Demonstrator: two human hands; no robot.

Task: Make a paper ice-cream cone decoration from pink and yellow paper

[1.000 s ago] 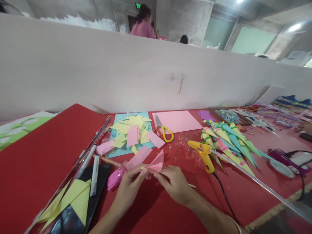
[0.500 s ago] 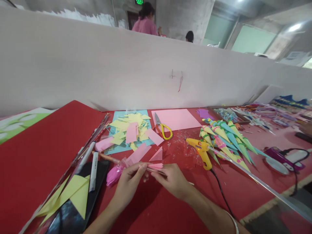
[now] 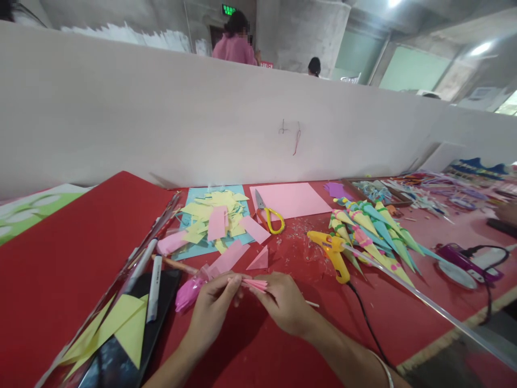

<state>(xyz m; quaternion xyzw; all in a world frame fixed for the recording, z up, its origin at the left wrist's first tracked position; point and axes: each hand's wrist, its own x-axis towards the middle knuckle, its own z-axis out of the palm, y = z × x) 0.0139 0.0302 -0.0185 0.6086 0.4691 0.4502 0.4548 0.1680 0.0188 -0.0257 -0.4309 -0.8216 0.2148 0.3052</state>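
Observation:
Between my two hands is a small pleated bundle of pink paper point(image 3: 256, 284), its folds fanned toward the right. My left hand point(image 3: 218, 295) pinches its left end between thumb and fingers. The right end is held by my right hand point(image 3: 287, 303), whose fingertips are partly hidden behind the paper. Just beyond my hands lie a pink paper triangle point(image 3: 259, 258) and a pink strip point(image 3: 229, 258). A bright pink bundle in clear plastic point(image 3: 189, 293) rests beside my left hand.
Yellow-handled scissors point(image 3: 270, 214) lie by a pink sheet point(image 3: 302, 198). A yellow glue gun point(image 3: 332, 253) with a long clear stick is on the right, before several decorated paper cones point(image 3: 375, 231). Yellow paper scraps point(image 3: 214, 207), a marker point(image 3: 154, 288) and a black case point(image 3: 161, 296) are leftward.
The pink pleated paper has turned slightly in my fingers, so its fanned right end tips lower and shows more. My right fingers have shifted around it; the view has moved a little.

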